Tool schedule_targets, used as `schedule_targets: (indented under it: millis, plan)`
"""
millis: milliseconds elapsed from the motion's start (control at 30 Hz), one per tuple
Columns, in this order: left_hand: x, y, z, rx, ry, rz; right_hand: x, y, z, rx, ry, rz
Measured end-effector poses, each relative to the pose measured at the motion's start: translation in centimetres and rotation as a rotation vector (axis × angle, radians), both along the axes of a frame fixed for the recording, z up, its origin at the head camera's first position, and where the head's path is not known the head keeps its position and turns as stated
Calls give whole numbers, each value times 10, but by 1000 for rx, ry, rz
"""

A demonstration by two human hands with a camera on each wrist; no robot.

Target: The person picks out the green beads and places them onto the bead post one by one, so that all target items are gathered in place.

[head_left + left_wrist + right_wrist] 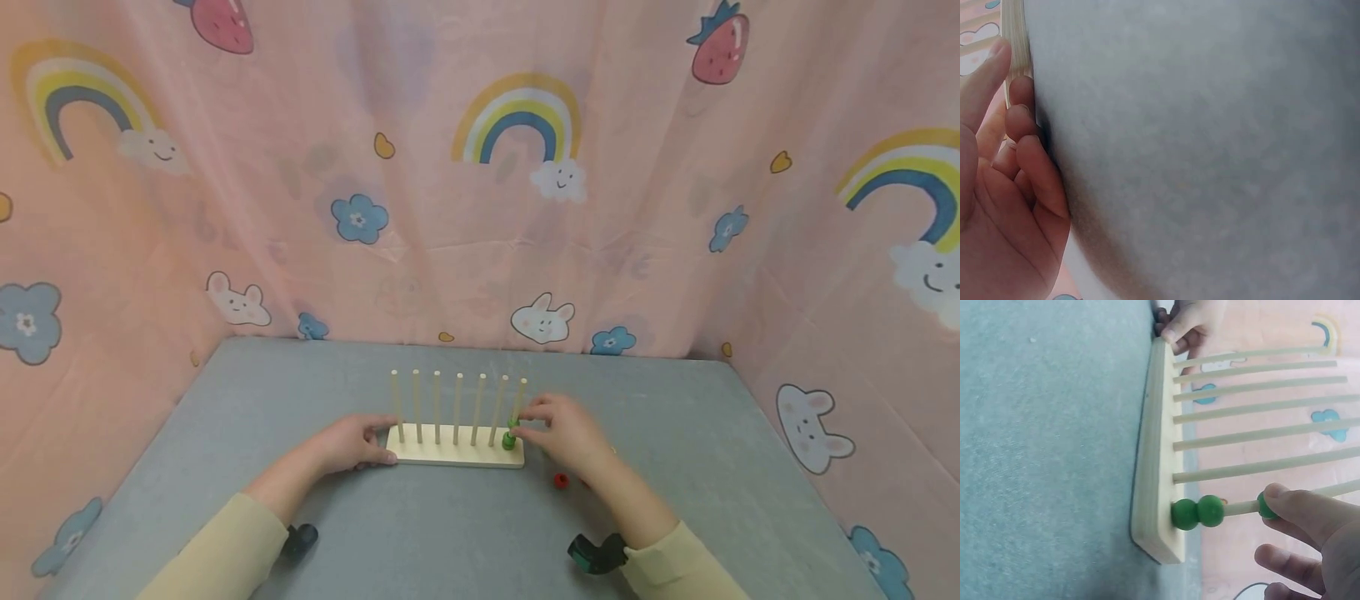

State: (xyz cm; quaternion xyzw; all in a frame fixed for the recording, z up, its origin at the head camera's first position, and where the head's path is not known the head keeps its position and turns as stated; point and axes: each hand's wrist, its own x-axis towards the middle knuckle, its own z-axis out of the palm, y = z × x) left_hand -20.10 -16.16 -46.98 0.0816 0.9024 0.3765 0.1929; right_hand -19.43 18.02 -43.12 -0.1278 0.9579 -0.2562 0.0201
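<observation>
A pale wooden peg board with a row of several upright pegs stands on the grey table. My left hand grips the left end of its base between thumb and fingers, as the left wrist view shows from close by. Over at the rightmost peg, my right hand pinches a green bead between thumb and finger. That bead is around the peg, above two green beads stacked at the base. The other pegs carry no beads.
A red bead lies on the table in front of the right hand. A small yellowish thing shows partly behind the right wrist. Patterned pink cloth hangs behind and at both sides.
</observation>
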Motion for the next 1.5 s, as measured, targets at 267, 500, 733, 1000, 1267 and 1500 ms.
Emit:
schedule_targets:
  millis: [267,500,733,1000,1267,1500]
  plan:
    - [0,0,2,-4,-2,3,-2,-2,-13,20,-34,11]
    - [0,0,3,-10,0,-1,-3,-3,-15,17,-42,12]
    - [1,0,5,-5,3,4,-4,1,-13,-19,-58,12]
    - [2,2,5,-21,-6,28,-4,14,-9,-23,-41,1]
    - [1,0,2,-13,-3,24,-5,35,-5,-21,-41,13]
    - [0,0,1,-15,1,22,-5,51,-2,27,-40,12]
